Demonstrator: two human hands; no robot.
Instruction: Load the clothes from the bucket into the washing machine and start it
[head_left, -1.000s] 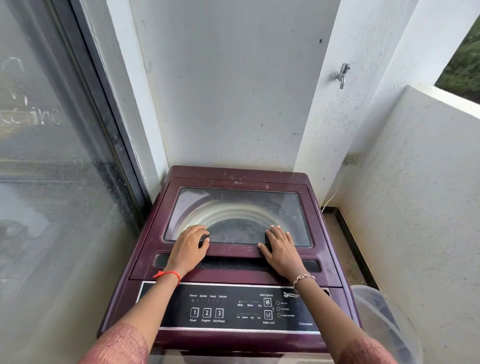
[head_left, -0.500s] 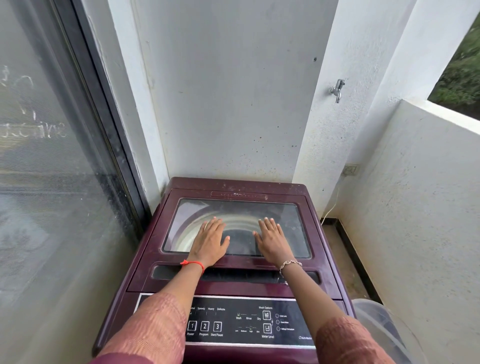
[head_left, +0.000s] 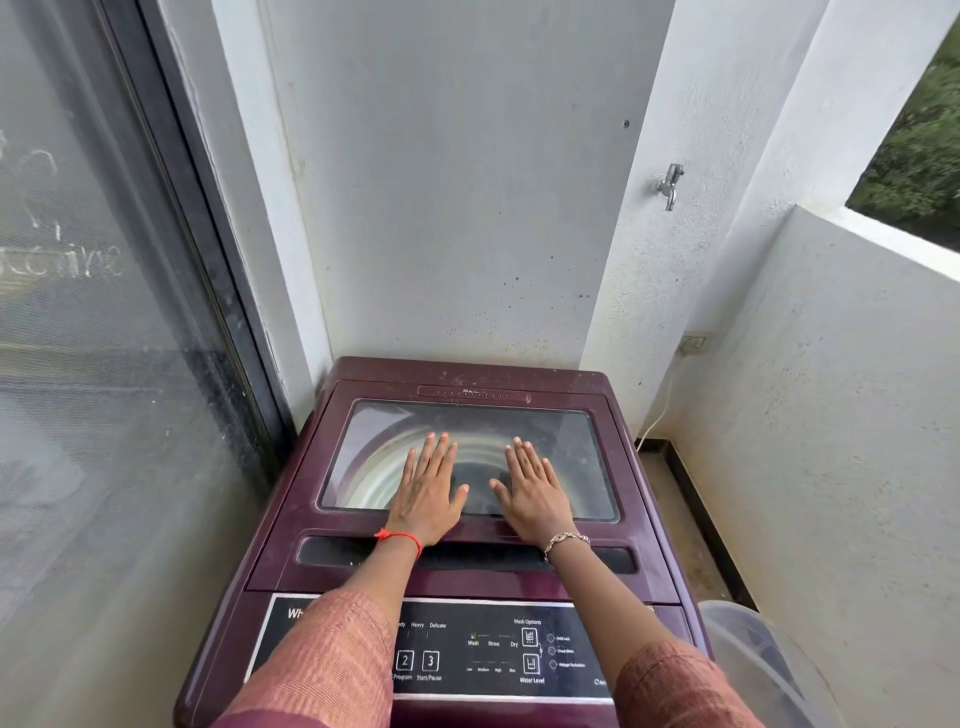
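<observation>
Both hands lay flat and released, gripping nothing. The left hand (head_left: 428, 493) and the right hand (head_left: 530, 493) rested palm-down, side by side and a little apart, with straight fingers spread on the glass window (head_left: 467, 421) of the closed lid (head_left: 337, 569). A red thread (head_left: 397, 538) circled the left wrist and a metal bracelet (head_left: 566, 540) the right. Both forearms, in rust-coloured sleeves (head_left: 332, 660), crossed over the black control panel (head_left: 488, 654) at the near edge, where the numbered buttons 2 and 3 showed between them.

Through the glass the pale drum was visible, but any clothes inside could not be made out. The maroon washing machine (head_left: 467, 370) stood in a corner, its back close to the white wall. The translucent bucket (head_left: 753, 654) sat just beside its near right corner, partly cut off, its contents unclear. A glass door (head_left: 104, 364) ran along the left. On the right wall were a tap (head_left: 670, 184) and, lower, a socket (head_left: 693, 343) with a white cable (head_left: 655, 418) hanging from it.
</observation>
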